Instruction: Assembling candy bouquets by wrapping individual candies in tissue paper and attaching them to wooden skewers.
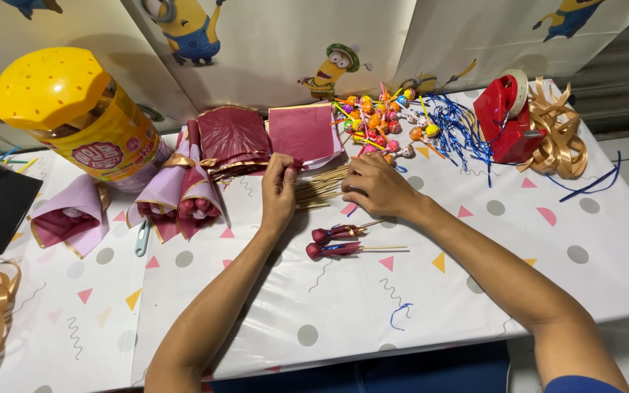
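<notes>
White patterned tablecloth (475, 291), nearest. Two maroon-wrapped lollipops on sticks (343, 241) lie on it, just before both hands. Left hand (279, 191): fingers pinched together on a maroon wrapper sheet (301, 132). Right hand (376, 185): closed over wooden skewers (318, 191). Beyond: loose lollipops (384, 120), red tape dispenser (504, 120).

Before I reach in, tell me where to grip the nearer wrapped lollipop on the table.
Take the nearer wrapped lollipop by its bare wooden stick, coming from the right. It lies flat, wrapped head pointing left, and the stick juts out free to the right, clear of both the other lollipop and the hands.
</notes>
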